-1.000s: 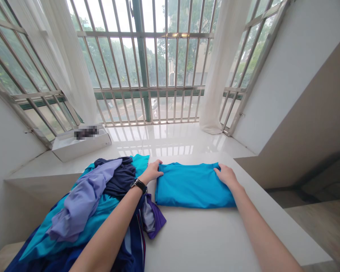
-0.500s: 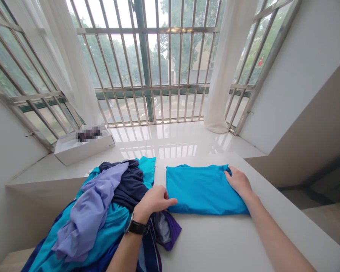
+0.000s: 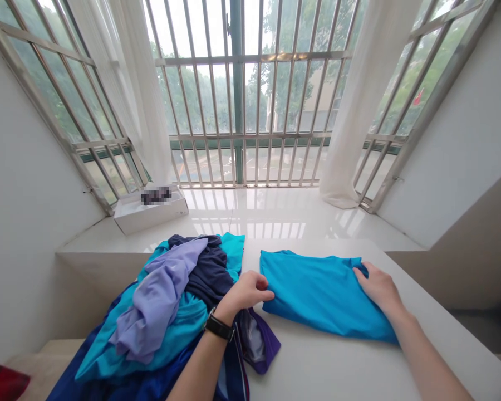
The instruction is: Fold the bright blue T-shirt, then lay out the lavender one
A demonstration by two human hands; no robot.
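A bright blue garment (image 3: 317, 292), folded into a wide rectangle, lies on the white table (image 3: 317, 367). My left hand (image 3: 248, 289), with a black watch on the wrist, is closed on the garment's left edge, thumb on top. At the garment's upper right corner, my right hand (image 3: 378, 284) pinches the cloth between thumb and fingers. Left of it is a heap of clothes with a lavender piece (image 3: 154, 303), a dark navy piece (image 3: 209, 267) and teal cloth (image 3: 183, 323). A purple piece (image 3: 265, 342) sticks out beneath my left wrist.
An open white box (image 3: 150, 214) stands on the windowsill (image 3: 250, 217) at the back left. Behind are barred windows and white curtains (image 3: 350, 139). Something red (image 3: 4, 381) is at the lower left edge.
The view has shifted, so most things sit further right. The blue garment now slants, its right side nearer to me, with both hands still at it.
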